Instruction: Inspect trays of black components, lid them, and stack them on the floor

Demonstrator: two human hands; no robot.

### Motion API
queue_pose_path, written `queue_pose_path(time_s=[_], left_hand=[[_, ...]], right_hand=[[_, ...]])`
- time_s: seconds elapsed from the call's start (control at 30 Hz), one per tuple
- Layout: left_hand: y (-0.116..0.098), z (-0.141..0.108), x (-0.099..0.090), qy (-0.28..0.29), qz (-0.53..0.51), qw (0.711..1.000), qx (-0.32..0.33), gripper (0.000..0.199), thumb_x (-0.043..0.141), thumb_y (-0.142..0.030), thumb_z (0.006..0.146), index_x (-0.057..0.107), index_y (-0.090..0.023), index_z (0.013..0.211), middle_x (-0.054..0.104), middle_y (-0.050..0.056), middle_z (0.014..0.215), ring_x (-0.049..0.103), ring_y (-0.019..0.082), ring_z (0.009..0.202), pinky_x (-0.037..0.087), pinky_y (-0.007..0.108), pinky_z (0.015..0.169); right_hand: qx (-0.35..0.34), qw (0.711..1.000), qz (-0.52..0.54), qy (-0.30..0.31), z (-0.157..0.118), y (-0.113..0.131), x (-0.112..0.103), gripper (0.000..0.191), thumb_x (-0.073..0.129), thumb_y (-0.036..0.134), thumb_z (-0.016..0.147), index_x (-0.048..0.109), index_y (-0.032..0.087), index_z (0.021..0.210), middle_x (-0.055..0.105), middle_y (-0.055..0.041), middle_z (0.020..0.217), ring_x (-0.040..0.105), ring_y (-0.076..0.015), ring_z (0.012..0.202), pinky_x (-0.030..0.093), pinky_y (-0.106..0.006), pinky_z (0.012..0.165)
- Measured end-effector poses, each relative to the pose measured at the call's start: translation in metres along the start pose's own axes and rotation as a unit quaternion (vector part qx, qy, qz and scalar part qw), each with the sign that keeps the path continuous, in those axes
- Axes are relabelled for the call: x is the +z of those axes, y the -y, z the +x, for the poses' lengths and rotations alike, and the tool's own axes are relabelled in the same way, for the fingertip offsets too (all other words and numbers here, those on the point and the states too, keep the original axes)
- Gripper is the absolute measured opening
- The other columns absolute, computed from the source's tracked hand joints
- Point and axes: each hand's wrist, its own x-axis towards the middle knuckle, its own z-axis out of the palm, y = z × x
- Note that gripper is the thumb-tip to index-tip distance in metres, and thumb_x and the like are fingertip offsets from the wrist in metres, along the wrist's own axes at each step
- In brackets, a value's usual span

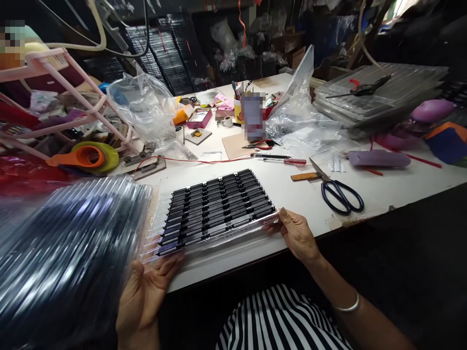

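Note:
A clear plastic tray (215,238) filled with rows of black comb-like parts (222,206) is held between my two hands over the front edge of the table. My left hand (146,289) grips its near left corner, fingers underneath and thumb at the side. At the right end, my right hand (297,233) pinches the tray's edge, thumb on top and some fingers hidden below. A stack of ribbed plastic trays (73,243), blurred, stands just left of the held tray, close to my left hand.
Blue-handled scissors (341,194) lie at the right near a brown-handled blade (304,177) and a purple roll (379,159). Screwdrivers (280,159) and pliers (260,144) lie beyond the tray. A pink rack (87,114) stands left; stacked clear trays (375,97) sit back right. A person is partly visible far left.

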Motion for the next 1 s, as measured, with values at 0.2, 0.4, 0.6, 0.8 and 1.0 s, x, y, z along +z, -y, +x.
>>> queue_pose_path(time_s=[0.2,0.4,0.6,0.8,1.0], left_hand=[[0.001,-0.002,0.003,0.036,0.044,0.998,0.018,0.053,0.037,-0.038,0.095,0.032,-0.022,0.145,0.066,0.017,0.116,0.066,0.029,0.1,0.051,0.046,0.091],[-0.003,-0.007,0.012,0.039,0.098,0.994,0.038,0.063,0.035,-0.048,0.094,0.022,-0.018,0.148,0.068,0.019,0.112,0.064,0.032,0.103,0.044,0.053,0.096],[-0.009,-0.011,0.027,0.01,0.133,0.99,0.039,0.061,0.035,-0.041,0.095,0.022,-0.013,0.147,0.073,0.016,0.096,0.066,0.034,0.098,0.034,0.061,0.101],[-0.01,-0.017,0.04,0.004,0.142,0.989,0.046,0.058,0.03,-0.038,0.097,0.02,-0.009,0.146,0.073,0.016,0.09,0.068,0.032,0.093,0.035,0.06,0.1],[-0.011,-0.018,0.044,-0.004,0.159,0.986,0.049,0.056,0.028,-0.037,0.098,0.02,-0.008,0.145,0.073,0.017,0.09,0.068,0.033,0.095,0.037,0.059,0.099]], right_hand=[[-0.004,1.0,0.002,-0.014,-0.001,-0.003,-0.003,0.033,0.054,0.048,0.088,0.072,0.023,0.076,0.069,-0.004,0.069,0.061,-0.0208,0.063,0.047,-0.035,0.062],[-0.001,0.999,0.03,-0.017,-0.001,-0.001,-0.002,0.033,0.056,0.048,0.087,0.072,0.023,0.075,0.07,-0.0048,0.071,0.063,-0.0222,0.066,0.048,-0.035,0.063],[0.007,0.998,0.05,-0.029,-0.001,-0.004,-0.005,0.031,0.059,0.046,0.086,0.073,0.021,0.075,0.072,-0.0062,0.073,0.064,-0.0207,0.064,0.049,-0.033,0.061],[0.008,0.998,0.057,-0.041,-0.002,-0.006,-0.008,0.03,0.061,0.046,0.085,0.072,0.019,0.078,0.073,-0.0069,0.073,0.066,-0.02,0.063,0.051,-0.032,0.059],[0.008,0.997,0.068,-0.034,-0.002,-0.003,-0.005,0.031,0.061,0.045,0.085,0.072,0.018,0.076,0.073,-0.0069,0.072,0.066,-0.0177,0.062,0.053,-0.03,0.06]])
